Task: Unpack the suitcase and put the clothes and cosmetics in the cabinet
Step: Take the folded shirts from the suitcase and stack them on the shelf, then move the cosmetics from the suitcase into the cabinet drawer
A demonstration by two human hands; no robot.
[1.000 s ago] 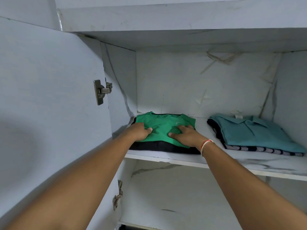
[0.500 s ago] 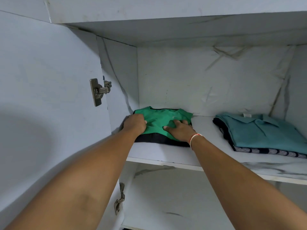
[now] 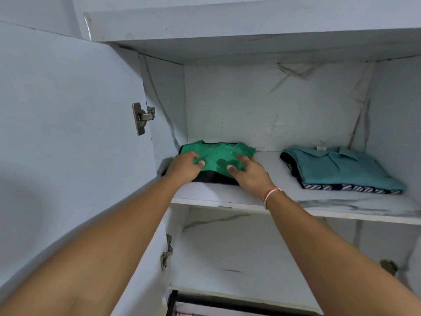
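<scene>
Pressing green shirt [image 3: 218, 153] still, both hands (apparently slid deeper).

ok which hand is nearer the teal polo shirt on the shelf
Right. The right hand rests on the green shirt, on the side facing the teal polo shirt; the left hand lies farther away.

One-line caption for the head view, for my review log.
Both hands, left hand and right hand, rest on a folded green shirt atop a dark garment on the cabinet shelf.
</scene>
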